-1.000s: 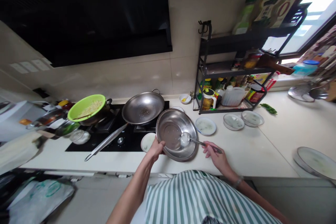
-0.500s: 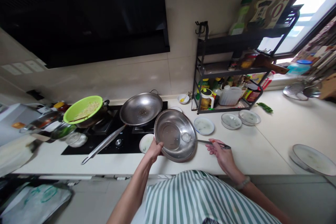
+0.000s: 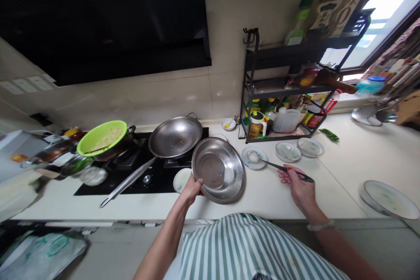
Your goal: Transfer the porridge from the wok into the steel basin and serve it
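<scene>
A steel mixing bowl (image 3: 234, 157) is tilted over the counter's front, its near-left rim gripped by my left hand (image 3: 191, 187). A little cloudy liquid (image 3: 213, 170) lies in its bottom. My right hand (image 3: 298, 183) is closed round the dark handle of a ladle (image 3: 274, 165). The ladle's round head is over a shallow dish (image 3: 263, 165) of pale liquid, just right of the bowl; whether it touches the liquid I cannot tell. Behind that dish's right side stand two similar dishes, a nearer one (image 3: 288, 152) and a farther one (image 3: 311, 147). Another pale-filled dish (image 3: 182, 180) is partly behind the mixing bowl.
A steel wok (image 3: 175, 138) sits on the black stove (image 3: 138, 181), its long handle reaching over the front. Left of it is a lime-green colander (image 3: 104, 139) of pale shreds. A black spice rack (image 3: 285, 92) stands against the wall. A larger dish (image 3: 390, 199) lies far right.
My right hand has moved right, taking the ladle out of the mixing bowl and over the dish beside it. My left hand still holds the bowl in nearly the same place.
</scene>
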